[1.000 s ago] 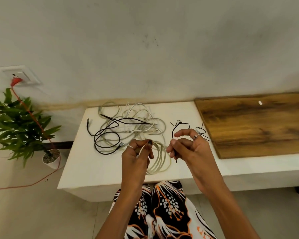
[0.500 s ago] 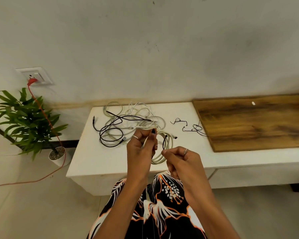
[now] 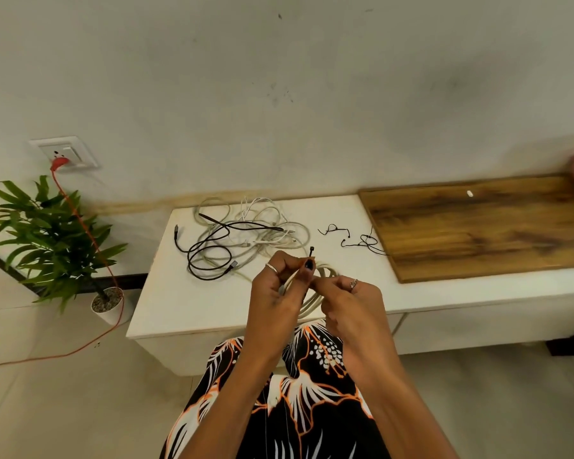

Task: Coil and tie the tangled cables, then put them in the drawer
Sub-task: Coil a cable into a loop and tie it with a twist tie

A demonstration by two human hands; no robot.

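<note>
Hands meet above the front edge of the white surface (image 3: 186,303). The left hand (image 3: 275,293) has its grip clamped on a coiled white cable (image 3: 312,301), thumb and fingers curled round the bundle, with the loops hanging down between the two hands. A thin black tie (image 3: 311,251) sticks up just above the left thumb. The right hand (image 3: 348,303) has its fingers curled in against the coil, touching the left thumb; its grip appears pinched on the tie or the coil, but which one cannot be told.

Behind the hands, a tangled pile of white cables (image 3: 262,226) lies on the surface, with a black cable (image 3: 209,256) looped through and over it. To the right of the pile, more black ties (image 3: 355,238) lie loose, just beside a wooden board (image 3: 478,226). A potted plant (image 3: 47,240) stands on the floor to the left, and an orange cord (image 3: 90,240) runs from a wall socket (image 3: 65,154) down past it.
</note>
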